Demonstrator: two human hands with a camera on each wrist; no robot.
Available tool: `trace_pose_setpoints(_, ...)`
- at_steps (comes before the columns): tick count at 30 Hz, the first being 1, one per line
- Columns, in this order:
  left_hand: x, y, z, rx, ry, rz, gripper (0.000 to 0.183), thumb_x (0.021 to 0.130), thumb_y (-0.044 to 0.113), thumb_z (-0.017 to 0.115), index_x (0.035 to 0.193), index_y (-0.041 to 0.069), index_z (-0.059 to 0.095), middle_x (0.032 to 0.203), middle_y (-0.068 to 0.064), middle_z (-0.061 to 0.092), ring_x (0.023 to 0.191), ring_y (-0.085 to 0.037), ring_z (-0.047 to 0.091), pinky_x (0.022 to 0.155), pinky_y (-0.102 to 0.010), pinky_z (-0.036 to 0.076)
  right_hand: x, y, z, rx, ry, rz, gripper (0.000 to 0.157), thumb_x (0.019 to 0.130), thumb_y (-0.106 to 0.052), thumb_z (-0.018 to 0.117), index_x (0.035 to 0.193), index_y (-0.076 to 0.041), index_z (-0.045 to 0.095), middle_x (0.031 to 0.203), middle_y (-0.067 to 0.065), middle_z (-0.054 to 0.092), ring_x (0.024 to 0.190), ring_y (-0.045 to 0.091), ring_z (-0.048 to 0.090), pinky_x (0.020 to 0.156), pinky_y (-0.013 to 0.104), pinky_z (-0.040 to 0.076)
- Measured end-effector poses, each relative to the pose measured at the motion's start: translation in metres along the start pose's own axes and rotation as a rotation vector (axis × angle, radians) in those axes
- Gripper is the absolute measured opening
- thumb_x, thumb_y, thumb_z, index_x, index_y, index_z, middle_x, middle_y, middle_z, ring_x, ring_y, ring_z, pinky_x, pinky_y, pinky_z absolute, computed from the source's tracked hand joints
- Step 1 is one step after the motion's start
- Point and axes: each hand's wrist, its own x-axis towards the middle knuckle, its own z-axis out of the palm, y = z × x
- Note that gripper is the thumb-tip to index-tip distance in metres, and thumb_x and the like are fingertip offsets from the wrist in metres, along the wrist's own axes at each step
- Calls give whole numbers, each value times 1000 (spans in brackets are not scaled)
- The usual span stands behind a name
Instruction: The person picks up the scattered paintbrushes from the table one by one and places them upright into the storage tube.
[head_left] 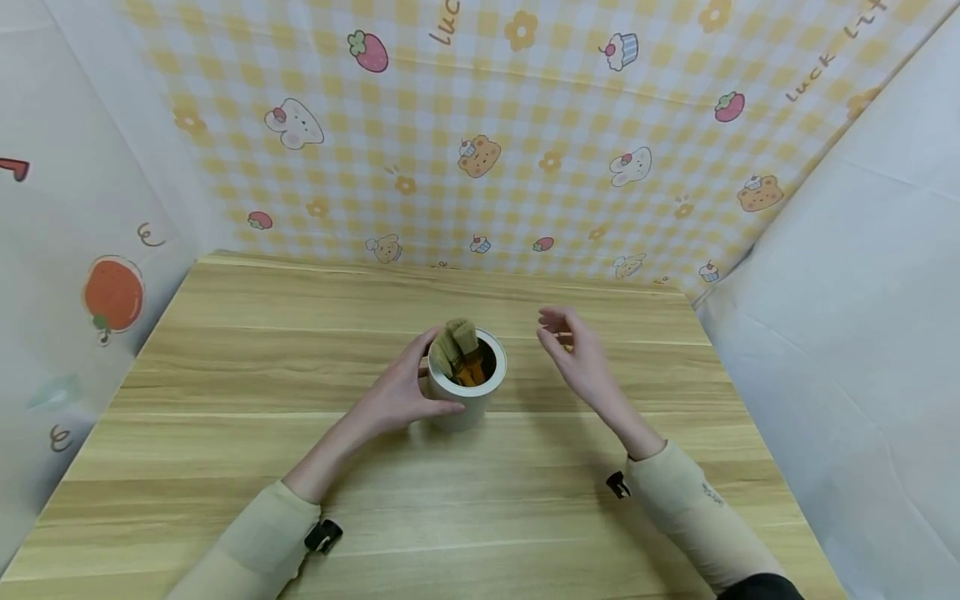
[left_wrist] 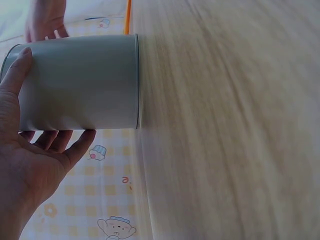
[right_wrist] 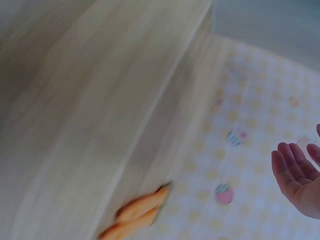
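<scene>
Canister (head_left: 471,409), cylindrical, pale grey, open-topped: held upright over the surface (head_left: 465,517). Brushes (head_left: 462,340), tan-bristled, orange-handled: contained within, bristles uppermost, grouped towards the left rim.

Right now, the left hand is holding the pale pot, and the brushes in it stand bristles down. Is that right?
Not quite: the brushes stand with their bristles up, as the head view shows, and their orange handles reach down into the pale pot. The left hand is indeed holding it.
</scene>
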Motion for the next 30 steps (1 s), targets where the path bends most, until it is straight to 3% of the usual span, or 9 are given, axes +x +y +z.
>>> trace_pose_setpoints(14,1,1,-1,-13,-6,-15,118,71,32,96,162,23,23,164,-13,35,133,-47,58,112,-60,49,1,54,-18,-173,-36,116,44,97,0,63,141,2,54,125,30,67,109,42,70,90,53,63)
trace_pose_setpoints(30,1,0,0,-15,-5,-4,118,70,33,97,162,24,24,163,-12,37,134,-47,57,112,-61,48,4,81,-27,-304,-203,238,61,93,1,68,150,3,44,130,32,63,115,45,66,97,56,59)
